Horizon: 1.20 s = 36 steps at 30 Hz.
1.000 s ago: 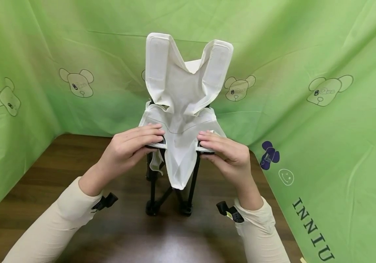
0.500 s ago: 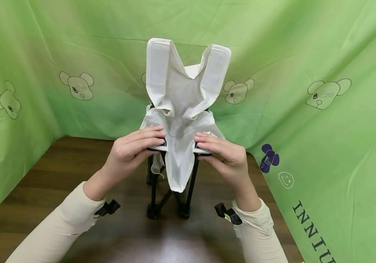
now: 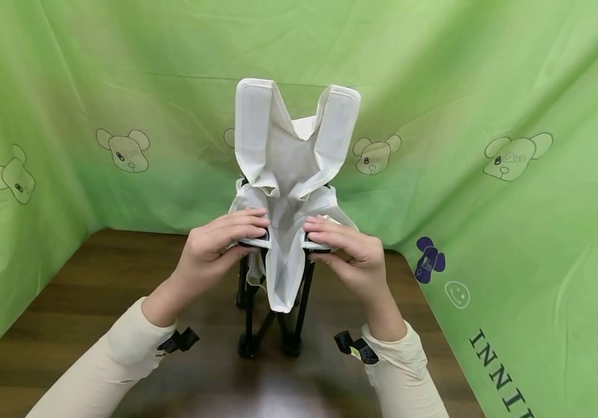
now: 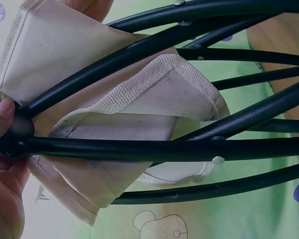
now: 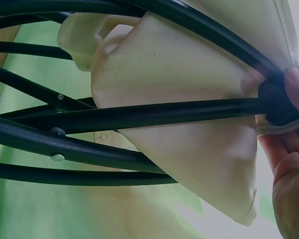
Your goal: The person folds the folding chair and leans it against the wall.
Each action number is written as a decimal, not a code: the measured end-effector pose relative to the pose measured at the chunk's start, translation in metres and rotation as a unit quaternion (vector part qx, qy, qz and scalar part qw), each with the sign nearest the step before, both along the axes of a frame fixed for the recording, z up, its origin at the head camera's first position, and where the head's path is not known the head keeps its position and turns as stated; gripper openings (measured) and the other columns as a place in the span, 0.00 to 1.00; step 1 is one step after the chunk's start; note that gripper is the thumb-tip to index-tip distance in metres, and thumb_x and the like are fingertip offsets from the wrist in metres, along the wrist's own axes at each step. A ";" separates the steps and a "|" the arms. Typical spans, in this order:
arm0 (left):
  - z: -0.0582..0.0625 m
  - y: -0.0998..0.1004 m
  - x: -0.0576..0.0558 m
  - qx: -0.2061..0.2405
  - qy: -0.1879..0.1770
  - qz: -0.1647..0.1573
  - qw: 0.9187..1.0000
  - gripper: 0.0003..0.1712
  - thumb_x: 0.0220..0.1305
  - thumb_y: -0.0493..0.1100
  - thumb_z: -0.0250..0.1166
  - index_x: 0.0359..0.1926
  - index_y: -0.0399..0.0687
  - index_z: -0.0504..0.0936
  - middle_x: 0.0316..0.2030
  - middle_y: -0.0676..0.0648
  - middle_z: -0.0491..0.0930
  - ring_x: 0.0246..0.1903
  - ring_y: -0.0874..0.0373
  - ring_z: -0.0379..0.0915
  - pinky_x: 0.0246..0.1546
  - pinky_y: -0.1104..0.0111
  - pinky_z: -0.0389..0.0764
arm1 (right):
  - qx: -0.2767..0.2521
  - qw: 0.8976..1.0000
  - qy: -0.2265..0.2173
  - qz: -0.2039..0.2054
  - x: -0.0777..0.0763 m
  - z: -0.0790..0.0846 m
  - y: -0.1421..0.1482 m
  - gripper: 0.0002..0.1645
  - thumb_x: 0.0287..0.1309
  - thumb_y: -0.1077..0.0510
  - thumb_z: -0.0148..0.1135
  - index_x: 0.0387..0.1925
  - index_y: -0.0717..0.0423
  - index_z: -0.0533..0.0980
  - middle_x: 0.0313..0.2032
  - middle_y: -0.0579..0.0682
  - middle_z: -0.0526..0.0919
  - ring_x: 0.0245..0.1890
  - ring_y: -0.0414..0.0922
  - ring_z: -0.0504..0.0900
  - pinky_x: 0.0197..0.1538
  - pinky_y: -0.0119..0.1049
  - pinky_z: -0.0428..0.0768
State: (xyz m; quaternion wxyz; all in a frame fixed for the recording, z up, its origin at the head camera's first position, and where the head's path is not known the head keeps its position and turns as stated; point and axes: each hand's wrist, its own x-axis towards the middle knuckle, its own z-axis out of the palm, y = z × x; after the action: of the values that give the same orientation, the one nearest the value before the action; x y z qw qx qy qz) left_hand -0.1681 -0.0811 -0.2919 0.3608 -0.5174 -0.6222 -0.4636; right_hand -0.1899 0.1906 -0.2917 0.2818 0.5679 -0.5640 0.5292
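A small folding chair with a white fabric seat (image 3: 285,278) and crossed black tube legs (image 3: 249,313) stands upright, partly folded, in the head view. Its backrest (image 3: 291,157) rises behind in two padded uprights. My left hand (image 3: 215,247) grips the front left seat corner, fingers over the cloth and thumb beneath. Opposite it, my right hand (image 3: 353,249) holds the front right corner the same way. Between them the seat cloth sags in a deep fold. Each wrist view shows a thumb against a black corner joint (image 4: 17,132), the right one (image 5: 276,102) likewise.
Under the chair lies a dark wood-grain tabletop (image 3: 121,278). Green printed curtains (image 3: 435,69) enclose it at the back and both sides. A small black camera (image 3: 179,339) is strapped on each wrist.
Both hands have come closer together, bringing the front corners inward. The chair has grown narrower, its fold tighter. The whole scene sits a little lower in the head view.
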 end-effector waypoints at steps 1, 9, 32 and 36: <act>0.000 0.001 0.000 0.003 -0.005 -0.003 1.000 0.19 0.54 0.24 0.73 0.49 0.30 0.85 0.50 0.34 0.86 0.60 0.40 0.79 0.64 0.52 0.77 | -0.002 1.000 -0.003 0.002 0.000 0.000 0.000 0.16 0.55 0.68 0.74 0.45 0.74 0.84 0.50 0.67 0.86 0.58 0.57 0.84 0.66 0.56 0.76; -0.004 0.006 -0.003 0.030 -0.074 -0.039 0.996 0.26 0.44 0.14 0.72 0.47 0.31 0.86 0.50 0.37 0.86 0.61 0.40 0.78 0.66 0.50 0.74 | -0.013 1.000 -0.014 0.001 -0.002 -0.002 -0.003 0.16 0.55 0.67 0.74 0.44 0.74 0.84 0.50 0.66 0.87 0.57 0.57 0.85 0.64 0.56 0.78; -0.011 0.027 -0.011 0.097 -0.106 -0.042 0.989 0.23 0.44 0.16 0.73 0.43 0.34 0.88 0.47 0.41 0.88 0.57 0.43 0.80 0.67 0.47 0.72 | -0.027 0.999 -0.008 -0.029 -0.008 -0.005 -0.018 0.15 0.56 0.65 0.74 0.45 0.71 0.85 0.49 0.66 0.87 0.57 0.57 0.85 0.65 0.54 0.78; -0.012 0.034 -0.016 0.108 -0.100 -0.028 0.989 0.21 0.45 0.18 0.74 0.42 0.34 0.88 0.46 0.40 0.88 0.57 0.44 0.81 0.68 0.46 0.71 | -0.047 0.998 -0.013 -0.040 -0.010 -0.009 -0.022 0.16 0.57 0.65 0.74 0.44 0.72 0.84 0.49 0.65 0.87 0.57 0.58 0.84 0.65 0.54 0.77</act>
State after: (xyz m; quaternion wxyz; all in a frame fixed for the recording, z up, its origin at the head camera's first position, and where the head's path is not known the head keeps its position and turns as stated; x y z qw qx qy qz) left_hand -0.1841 -0.0466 -0.3042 0.3373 -0.4437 -0.5867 -0.5875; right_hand -0.1997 0.1689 -0.3005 0.3218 0.5237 -0.5648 0.5507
